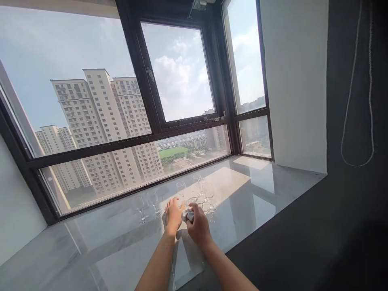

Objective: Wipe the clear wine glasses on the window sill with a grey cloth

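Note:
My left hand (174,214) rests on the marble sill (115,242) with its fingers stretched forward, touching a clear wine glass (190,201) that I can barely make out. My right hand (198,226) is closed around a small crumpled white cloth (188,215), right beside the left hand. Several clear wine glasses stand upright just beyond my hands: two at the left (154,202) and a cluster at the right (205,193).
The sill runs along a big black-framed window (151,121) with tower blocks outside. A white wall (294,81) closes the sill at the right. A dark wall with a hanging bead cord (357,101) lies further right.

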Tool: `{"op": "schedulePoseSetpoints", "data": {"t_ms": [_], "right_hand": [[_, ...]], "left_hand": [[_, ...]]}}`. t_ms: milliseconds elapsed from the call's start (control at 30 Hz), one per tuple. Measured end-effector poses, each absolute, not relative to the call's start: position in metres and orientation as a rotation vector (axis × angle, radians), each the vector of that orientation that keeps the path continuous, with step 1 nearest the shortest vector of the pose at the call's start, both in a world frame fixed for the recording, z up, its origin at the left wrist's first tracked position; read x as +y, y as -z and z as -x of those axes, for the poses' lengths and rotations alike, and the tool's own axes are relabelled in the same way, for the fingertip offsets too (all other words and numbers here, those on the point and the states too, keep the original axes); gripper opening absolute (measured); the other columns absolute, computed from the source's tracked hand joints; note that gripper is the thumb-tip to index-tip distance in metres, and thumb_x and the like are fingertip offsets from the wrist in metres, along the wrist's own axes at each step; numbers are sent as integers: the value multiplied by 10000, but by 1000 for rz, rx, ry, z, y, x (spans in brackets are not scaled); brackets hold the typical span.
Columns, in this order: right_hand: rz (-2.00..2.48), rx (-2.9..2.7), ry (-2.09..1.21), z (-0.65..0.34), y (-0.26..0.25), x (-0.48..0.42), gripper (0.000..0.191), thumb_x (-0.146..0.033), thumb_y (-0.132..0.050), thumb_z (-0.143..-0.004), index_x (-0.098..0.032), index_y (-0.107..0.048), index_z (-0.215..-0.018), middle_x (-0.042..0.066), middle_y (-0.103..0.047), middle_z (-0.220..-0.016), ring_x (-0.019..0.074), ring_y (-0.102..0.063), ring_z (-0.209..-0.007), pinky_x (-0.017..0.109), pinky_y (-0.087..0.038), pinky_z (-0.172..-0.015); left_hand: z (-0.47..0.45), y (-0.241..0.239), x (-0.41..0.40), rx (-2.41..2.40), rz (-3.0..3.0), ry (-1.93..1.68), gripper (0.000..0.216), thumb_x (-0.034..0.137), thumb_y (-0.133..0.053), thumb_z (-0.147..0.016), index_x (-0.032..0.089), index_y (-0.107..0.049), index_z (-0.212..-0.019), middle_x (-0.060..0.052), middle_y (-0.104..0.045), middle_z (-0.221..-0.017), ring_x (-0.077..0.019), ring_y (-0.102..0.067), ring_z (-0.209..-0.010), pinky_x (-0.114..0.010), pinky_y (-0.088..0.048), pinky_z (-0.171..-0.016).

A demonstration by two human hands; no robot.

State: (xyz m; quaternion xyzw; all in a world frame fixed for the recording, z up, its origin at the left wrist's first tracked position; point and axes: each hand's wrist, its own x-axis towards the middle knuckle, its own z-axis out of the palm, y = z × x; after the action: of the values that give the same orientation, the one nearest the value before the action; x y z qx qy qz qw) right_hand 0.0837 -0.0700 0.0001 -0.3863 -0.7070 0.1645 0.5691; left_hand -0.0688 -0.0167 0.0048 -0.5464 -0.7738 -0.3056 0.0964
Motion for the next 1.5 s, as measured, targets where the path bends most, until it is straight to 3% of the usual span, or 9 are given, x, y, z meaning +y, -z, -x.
{"op": "schedulePoseSetpoints", "data": {"t_ms": [133,267,367,667,800,967,1133,1333,1500], "right_hand": [[916,-1635,-406,-84,2,-70,519,-22,-502,-671,-235,-519,-1144,46,-619,-953,220,-609,-890,287,-455,-726],[941,-1624,-431,-83,4,-70,496,-37,-509,-684,-234,-525,-1140,43,-615,-930,219,-617,-855,279,-450,-694],[940,-1622,-425,-82,6,-68,495,-35,-504,-691,-236,-525,-1143,48,-620,-941,223,-623,-872,281,-454,-699],[968,-1669,-403,-82,6,-66,494,-37,-508,-691,-238,-522,-1142,48,-613,-922,224,-621,-851,269,-438,-663],[948,-1672,-395,-81,7,-64,509,-38,-510,-686,-244,-513,-1151,45,-611,-923,219,-617,-847,262,-430,-651],[908,-1650,-385,-81,7,-66,485,-73,-523,-712,-229,-502,-1170,42,-605,-920,218,-602,-866,301,-459,-730],[722,-1799,-386,-80,7,-73,570,-40,-521,-671,-230,-492,-1208,41,-603,-954,205,-600,-890,301,-481,-773],[712,-1721,-367,-81,6,-72,560,-33,-499,-689,-214,-495,-1219,66,-598,-981,224,-592,-951,332,-495,-814],[853,-1505,-403,-84,5,-64,525,-60,-495,-712,-212,-489,-1214,68,-597,-973,231,-587,-908,367,-489,-818]], "left_hand": [[102,-11,-51,-2224,1096,1327,247,278,-448,-896,171,-555,-1091,-136,-616,-1127,-280,-554,-1144,-415,-420,-980],[132,-16,-63,-2369,792,1477,441,254,-520,-840,158,-465,-1268,-166,-575,-1261,-287,-528,-1228,-389,-429,-983],[141,-16,-56,-2491,824,1471,461,280,-548,-830,191,-486,-1278,-147,-606,-1283,-277,-597,-1167,-349,-470,-880],[140,-15,-55,-2669,1192,1341,181,309,-502,-896,224,-660,-869,-76,-754,-919,-223,-694,-796,-268,-419,-627],[116,-9,-76,-2503,1365,1292,268,334,-438,-955,229,-681,-914,-62,-750,-923,-197,-678,-824,-249,-416,-659],[77,-4,-104,-2044,1658,944,262,205,-486,-928,237,-732,-1014,-63,-715,-938,-216,-613,-962,-288,-430,-806],[69,-9,-112,-2166,1475,774,340,107,-536,-862,239,-740,-1100,-78,-685,-937,-245,-563,-963,-331,-399,-798],[71,-9,-107,-2081,1594,668,321,20,-534,-805,233,-759,-889,-87,-632,-898,-248,-520,-936,-328,-354,-776],[69,-10,-107,-2054,1662,788,352,10,-476,-827,224,-752,-865,-87,-634,-893,-248,-521,-935,-329,-359,-778]]}}
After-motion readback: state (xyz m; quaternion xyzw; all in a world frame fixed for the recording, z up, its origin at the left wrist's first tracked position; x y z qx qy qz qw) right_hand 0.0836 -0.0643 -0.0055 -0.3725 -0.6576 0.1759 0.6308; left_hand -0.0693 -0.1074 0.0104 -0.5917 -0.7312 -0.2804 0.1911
